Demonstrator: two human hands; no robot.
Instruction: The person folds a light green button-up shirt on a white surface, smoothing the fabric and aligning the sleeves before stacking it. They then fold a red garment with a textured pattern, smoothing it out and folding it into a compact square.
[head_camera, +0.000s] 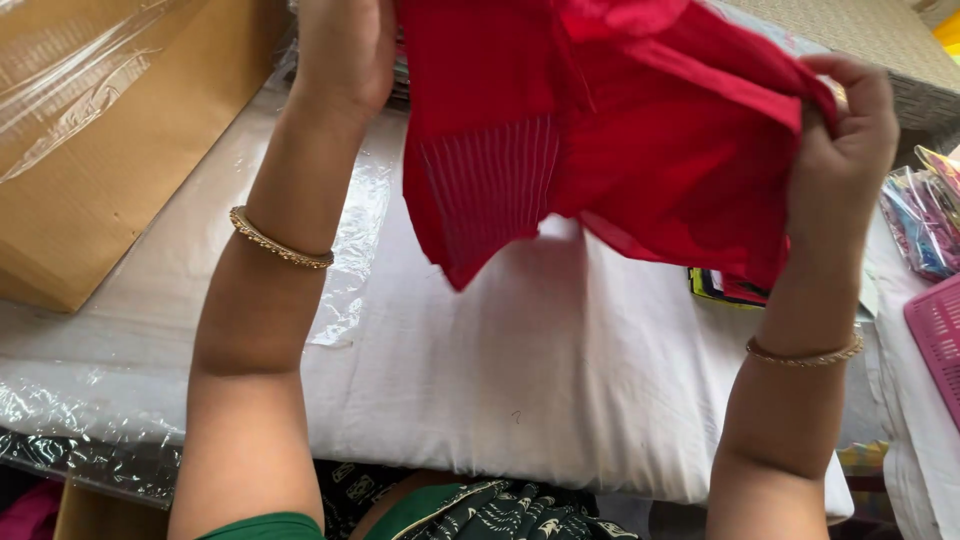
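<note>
A pink plastic basket is poking in at the right edge, cut off so that its contents are not showing, and just above it a heap of clear packets is holding folded patterned cloth. At the left a brown cardboard box wrapped in clear film is leaning across the corner; what is inside it is not showing. The red garment is hanging in the air above the white padded table, raised between both hands and running off the top of the frame, so its full shape is hard to make out. Its long axis is running roughly left to right between the hands, with a pleated panel drooping to a point that is aiming down toward the table. The left hand is gripping the cloth's upper left edge, though its fingers are partly cut off by the frame and hidden behind the fabric. The right hand is pinching the right edge, fingers clenched on a bunched fold. A stack of folded dark cloth is peeking out behind the garment's lower edge, mostly covered. Crinkled clear plastic sheet is lying along the table's left side.
</note>
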